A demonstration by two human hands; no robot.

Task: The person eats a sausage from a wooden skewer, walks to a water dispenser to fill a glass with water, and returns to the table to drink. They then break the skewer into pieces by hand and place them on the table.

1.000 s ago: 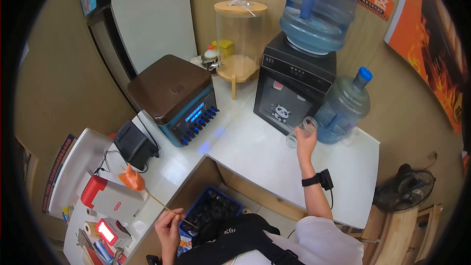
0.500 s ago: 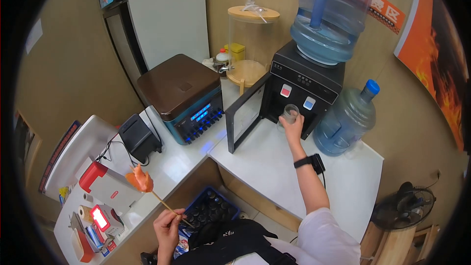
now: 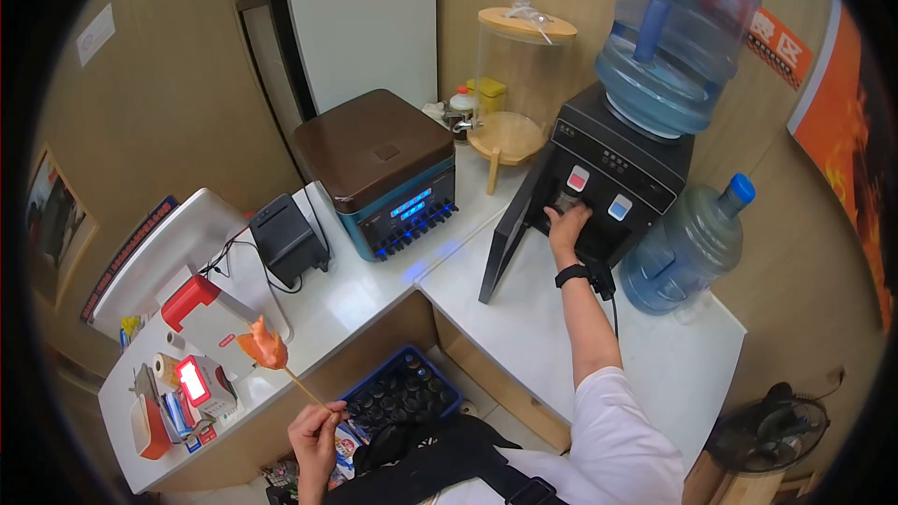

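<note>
The white, smooth worktop [image 3: 533, 318] carries the tall, black, boxy water dispenser [image 3: 622, 164]. The large, translucent blue water bottle [image 3: 669, 65] stands inverted on top of the dispenser; the clear bluish jug with a blue cap [image 3: 683, 252] stands upright just right of it. The black framed door [image 3: 508, 248], closed a second ago, now swings open at the dispenser's left side. The right hand [image 3: 567, 232], then in front of the dispenser, has moved into its bay, fingers curled round the small, clear, round cup [image 3: 566, 198], partly hidden below the red tab [image 3: 578, 178]. The left hand [image 3: 313, 435], well apart from the dispenser at lower left, still pinches the thin wooden stick [image 3: 306, 390], the orange, lumpy food piece [image 3: 263, 346] at its upper end.
</note>
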